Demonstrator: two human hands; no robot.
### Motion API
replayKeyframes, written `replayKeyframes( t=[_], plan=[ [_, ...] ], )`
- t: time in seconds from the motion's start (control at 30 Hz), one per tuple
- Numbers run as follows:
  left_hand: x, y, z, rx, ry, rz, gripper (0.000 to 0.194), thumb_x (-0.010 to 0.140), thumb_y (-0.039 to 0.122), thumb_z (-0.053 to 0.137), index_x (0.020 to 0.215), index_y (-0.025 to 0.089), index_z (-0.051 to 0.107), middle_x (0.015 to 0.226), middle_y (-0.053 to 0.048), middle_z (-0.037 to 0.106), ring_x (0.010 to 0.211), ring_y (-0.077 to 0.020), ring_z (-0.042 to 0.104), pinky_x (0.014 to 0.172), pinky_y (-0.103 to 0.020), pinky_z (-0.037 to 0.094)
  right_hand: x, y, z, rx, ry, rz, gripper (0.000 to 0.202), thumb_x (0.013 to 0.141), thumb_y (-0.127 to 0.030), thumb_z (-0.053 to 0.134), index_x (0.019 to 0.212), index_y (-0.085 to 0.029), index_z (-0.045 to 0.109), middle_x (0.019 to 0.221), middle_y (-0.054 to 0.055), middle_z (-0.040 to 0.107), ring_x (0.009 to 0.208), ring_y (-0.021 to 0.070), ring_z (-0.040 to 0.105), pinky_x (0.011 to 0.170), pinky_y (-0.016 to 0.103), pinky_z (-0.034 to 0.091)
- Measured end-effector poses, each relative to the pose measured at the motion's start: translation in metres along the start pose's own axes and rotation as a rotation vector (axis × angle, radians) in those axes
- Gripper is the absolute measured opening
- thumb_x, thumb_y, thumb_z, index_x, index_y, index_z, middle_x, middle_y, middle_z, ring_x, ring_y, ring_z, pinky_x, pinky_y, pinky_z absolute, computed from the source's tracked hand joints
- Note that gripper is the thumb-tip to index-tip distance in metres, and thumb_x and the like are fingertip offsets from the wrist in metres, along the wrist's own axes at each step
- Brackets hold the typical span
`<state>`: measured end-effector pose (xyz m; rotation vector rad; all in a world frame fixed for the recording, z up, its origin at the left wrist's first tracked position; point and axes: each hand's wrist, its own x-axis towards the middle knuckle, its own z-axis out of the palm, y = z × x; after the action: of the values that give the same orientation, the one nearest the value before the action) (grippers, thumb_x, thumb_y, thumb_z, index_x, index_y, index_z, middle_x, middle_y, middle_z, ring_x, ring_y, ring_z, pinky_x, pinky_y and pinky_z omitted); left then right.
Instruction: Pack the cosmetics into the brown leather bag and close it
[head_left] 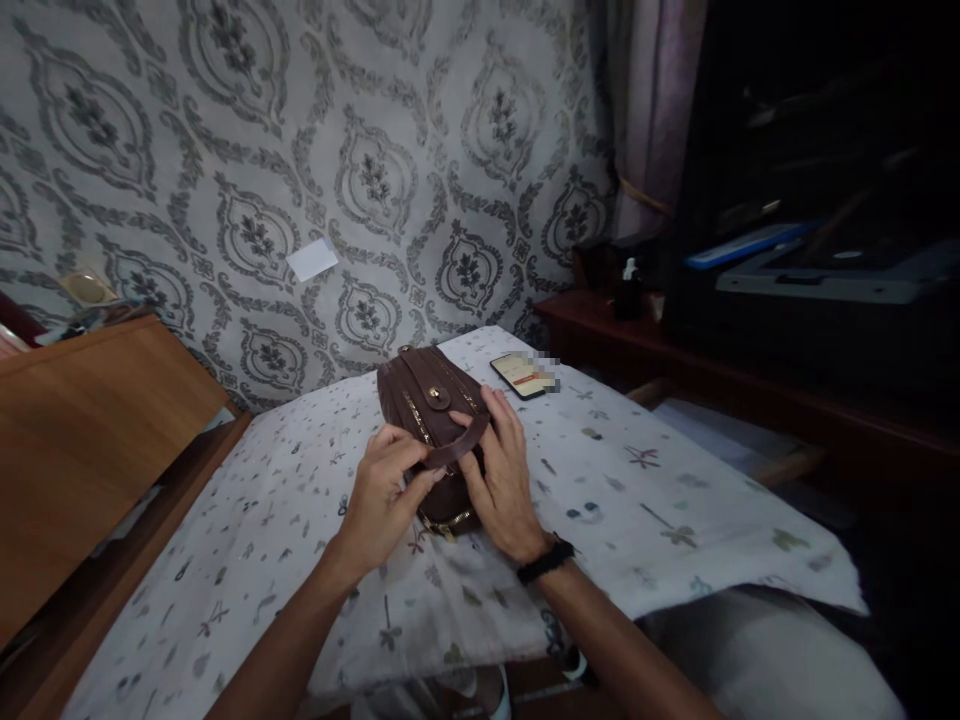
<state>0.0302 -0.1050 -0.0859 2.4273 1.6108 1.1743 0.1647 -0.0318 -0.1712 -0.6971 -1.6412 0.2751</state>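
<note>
A dark brown leather-like bag (401,385) with gold zips and a round gold stud lies on the patterned cloth in front of me. My left hand (386,490) is closed at the near left of the bag, thumb and forefinger pinching at the end of its strap handle (466,440). What lies right between those fingertips is too small to make out. On the other side, my right hand (501,470) is wrapped about the handle, its fingers on both sides of the strap and resting against the bag. A black band circles my right wrist.
A phone (517,375) with a lit screen lies right of the bag on the white printed cloth (637,500). A wooden panel (112,430) stands at the left. Patterned wallpaper rises behind; a dark red cabinet (675,370) with an open drawer is at the right.
</note>
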Motion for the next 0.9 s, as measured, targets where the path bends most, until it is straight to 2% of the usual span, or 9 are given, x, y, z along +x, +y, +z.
replayKeyframes(
  t=[0.13,0.27,0.33,0.4,0.47,0.57,0.63,0.77,0.9],
  plan=[
    [-0.002,0.002,0.004,0.033,0.026,-0.006,0.013,0.093,0.021,0.060,0.081,0.019,0.064,0.080,-0.003,0.063,0.089,-0.0207,0.054,0.080,-0.032,0.044,0.000,0.000,-0.004,0.050,0.029,0.013,0.035,0.102,-0.029,0.041,0.134,-0.028,0.055,0.160,0.009,0.036,0.150,0.0295,0.030,0.119,0.060,0.032],
    [0.004,0.008,0.011,0.144,0.140,-0.067,0.006,0.092,0.021,0.056,0.094,0.020,0.062,0.088,-0.004,0.063,0.088,-0.0214,0.056,0.076,-0.033,0.045,-0.001,-0.001,-0.008,0.145,0.125,0.055,0.021,0.099,-0.025,0.048,0.111,-0.024,0.066,0.151,0.012,0.048,0.142,0.0283,0.044,0.115,0.055,0.041],
    [0.013,0.014,0.012,0.204,0.186,-0.069,0.015,0.090,0.021,0.056,0.105,0.021,0.059,0.096,-0.005,0.064,0.091,-0.0226,0.058,0.078,-0.034,0.045,-0.001,-0.001,-0.008,0.185,0.195,0.098,0.015,0.097,-0.025,0.051,0.098,-0.023,0.066,0.144,0.013,0.055,0.137,0.0279,0.050,0.110,0.053,0.046],
    [0.025,0.020,0.013,0.261,0.178,-0.027,0.029,0.088,0.018,0.058,0.116,0.021,0.056,0.105,-0.007,0.065,0.098,-0.0243,0.058,0.083,-0.037,0.045,-0.001,0.000,-0.006,0.214,0.258,0.152,0.009,0.095,-0.026,0.055,0.094,-0.023,0.063,0.136,0.014,0.060,0.130,0.0282,0.055,0.105,0.052,0.049],
    [0.038,0.026,0.014,0.336,0.107,0.026,0.033,0.087,0.016,0.060,0.119,0.023,0.057,0.105,-0.006,0.066,0.100,-0.0252,0.057,0.085,-0.038,0.043,-0.002,0.002,-0.004,0.240,0.300,0.207,0.008,0.093,-0.028,0.059,0.099,-0.023,0.061,0.133,0.015,0.062,0.126,0.0284,0.058,0.103,0.053,0.050],
    [0.053,0.030,0.015,0.468,-0.040,0.078,0.020,0.086,0.018,0.065,0.105,0.024,0.065,0.098,-0.005,0.067,0.096,-0.0259,0.056,0.082,-0.038,0.042,-0.004,0.004,0.000,0.270,0.308,0.269,0.024,0.093,-0.032,0.059,0.115,-0.022,0.057,0.134,0.015,0.060,0.126,0.0277,0.058,0.106,0.054,0.048],
    [0.060,0.029,0.017,0.512,-0.091,0.101,0.010,0.088,0.018,0.065,0.095,0.024,0.068,0.094,-0.005,0.068,0.093,-0.0255,0.057,0.081,-0.038,0.042,-0.005,0.005,0.001,0.293,0.273,0.285,0.032,0.094,-0.034,0.056,0.124,-0.022,0.055,0.136,0.015,0.059,0.130,0.0271,0.055,0.109,0.053,0.046],
    [0.069,0.023,0.017,0.442,-0.106,0.129,0.012,0.089,0.016,0.063,0.087,0.024,0.071,0.087,-0.003,0.069,0.088,-0.0227,0.061,0.085,-0.038,0.044,-0.005,0.006,-0.002,0.375,0.228,0.318,0.034,0.100,-0.038,0.048,0.130,-0.023,0.056,0.138,0.012,0.060,0.132,0.0259,0.054,0.113,0.051,0.043],
    [0.075,0.015,0.017,0.264,-0.099,0.073,0.013,0.086,0.014,0.064,0.084,0.023,0.073,0.086,-0.002,0.071,0.087,-0.0211,0.064,0.084,-0.036,0.047,-0.003,0.010,-0.004,0.470,0.212,0.380,0.039,0.097,-0.041,0.054,0.132,-0.023,0.055,0.136,0.011,0.062,0.130,0.0252,0.057,0.112,0.048,0.045]
  ],
)
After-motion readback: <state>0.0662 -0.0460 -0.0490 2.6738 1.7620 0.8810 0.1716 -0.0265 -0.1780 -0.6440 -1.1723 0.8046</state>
